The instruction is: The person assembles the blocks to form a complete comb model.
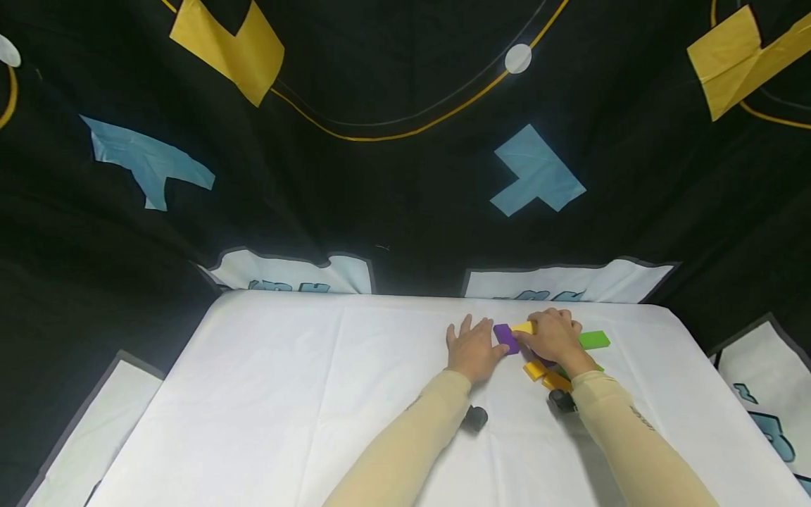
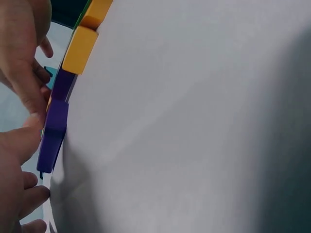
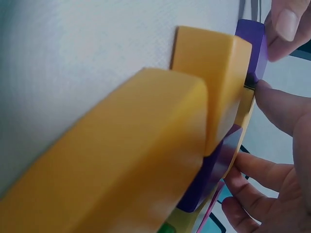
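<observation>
White table [image 1: 253, 394], lightly creased, far corners rounded. Black cloth [image 1: 380, 204], hung beyond the far edge, bearing: yellow patches, two, one above the far left corner [image 1: 250, 60], one outward of the far right [image 1: 728, 63]; blue patches [image 1: 535, 172], two, one above the far edge's right half, one outward of the far left corner; orange lines [image 1: 374, 139]; white dots [image 1: 518, 58]. White panels [image 1: 564, 282], dark-bordered: two behind the far edge, one outside each side edge.
</observation>
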`<action>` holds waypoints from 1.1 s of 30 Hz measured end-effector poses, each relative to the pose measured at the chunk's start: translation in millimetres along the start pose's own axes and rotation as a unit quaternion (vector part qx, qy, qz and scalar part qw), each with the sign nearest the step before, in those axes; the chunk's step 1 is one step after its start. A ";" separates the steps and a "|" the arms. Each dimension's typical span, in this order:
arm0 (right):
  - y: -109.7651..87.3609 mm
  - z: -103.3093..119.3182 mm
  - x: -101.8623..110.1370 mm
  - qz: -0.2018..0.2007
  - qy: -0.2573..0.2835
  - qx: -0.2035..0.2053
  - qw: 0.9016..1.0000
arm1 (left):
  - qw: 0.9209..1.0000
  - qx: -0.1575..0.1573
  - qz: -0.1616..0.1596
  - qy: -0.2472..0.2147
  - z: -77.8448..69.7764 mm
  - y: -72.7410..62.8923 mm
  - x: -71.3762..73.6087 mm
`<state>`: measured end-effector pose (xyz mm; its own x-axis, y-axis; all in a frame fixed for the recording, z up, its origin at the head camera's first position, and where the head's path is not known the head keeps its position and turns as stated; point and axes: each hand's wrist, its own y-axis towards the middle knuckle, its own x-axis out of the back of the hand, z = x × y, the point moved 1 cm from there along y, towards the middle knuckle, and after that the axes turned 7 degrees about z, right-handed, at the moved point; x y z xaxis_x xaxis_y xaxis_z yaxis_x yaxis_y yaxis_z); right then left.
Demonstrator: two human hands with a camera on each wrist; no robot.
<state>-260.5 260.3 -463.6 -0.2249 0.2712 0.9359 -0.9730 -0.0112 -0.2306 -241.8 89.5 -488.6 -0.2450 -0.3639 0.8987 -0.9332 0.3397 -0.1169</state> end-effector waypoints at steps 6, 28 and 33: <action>-0.2 -0.2 0.7 -0.001 0.003 0.002 1.000 | 1.000 0.003 -0.009 -0.009 -5.1 1.9 -2.8; 0.8 -3.0 -1.6 0.002 -0.003 0.000 1.000 | 0.998 -0.019 0.026 0.060 -1.8 3.7 5.8; -0.1 -2.0 -1.1 0.000 -0.002 -0.001 1.000 | 0.997 -0.027 0.018 0.063 -7.5 2.7 6.9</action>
<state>-260.0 262.0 -465.2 -0.2244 0.2675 0.9371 -0.9731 -0.0092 -0.2304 -244.0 94.5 -479.6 -0.2403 -0.2388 0.9409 -0.9081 0.3978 -0.1310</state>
